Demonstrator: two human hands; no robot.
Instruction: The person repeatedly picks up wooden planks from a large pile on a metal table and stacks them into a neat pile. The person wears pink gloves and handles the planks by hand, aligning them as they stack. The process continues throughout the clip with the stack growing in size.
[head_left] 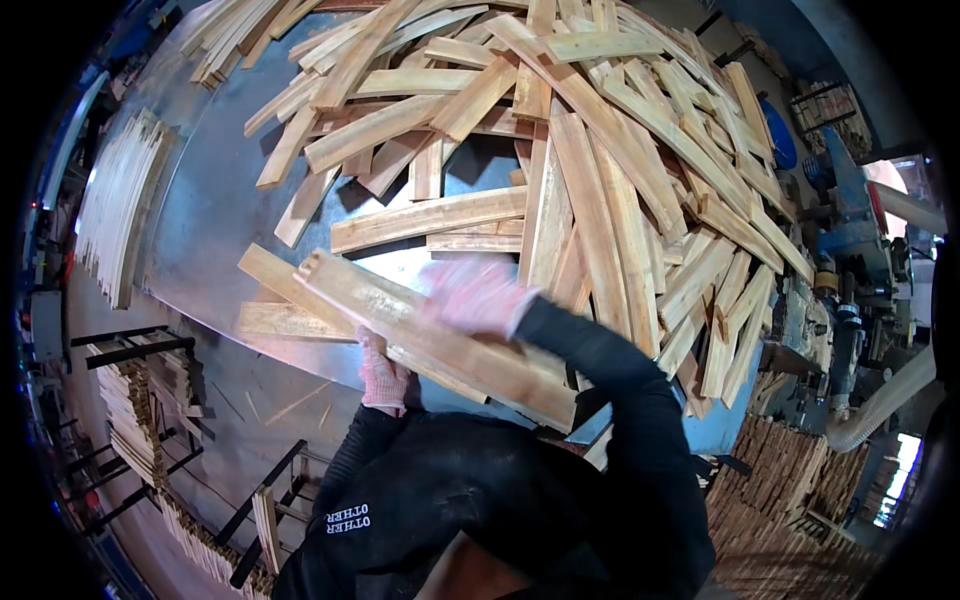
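A long wooden board (455, 352) lies slantwise in front of me, above the near edge of the metal table (215, 215). My left hand (384, 378), in a pinkish-white glove, grips its near long side from below with the thumb up. Blurred by motion, my right hand (478, 295) is over the board's upper face; whether it touches the wood is unclear. A second board (268, 275) runs alongside under the first, its left end sticking out. Beneath that, a shorter-looking board (285, 320) rests at the table's edge.
A large loose heap of boards (600, 190) covers the table's middle and right. Light strips (125, 200) stand in a row at the left. Machinery (850, 260) with a hose (880, 400) is at right, above stacked wood (770, 480). Black metal racks (270, 500) stand lower left.
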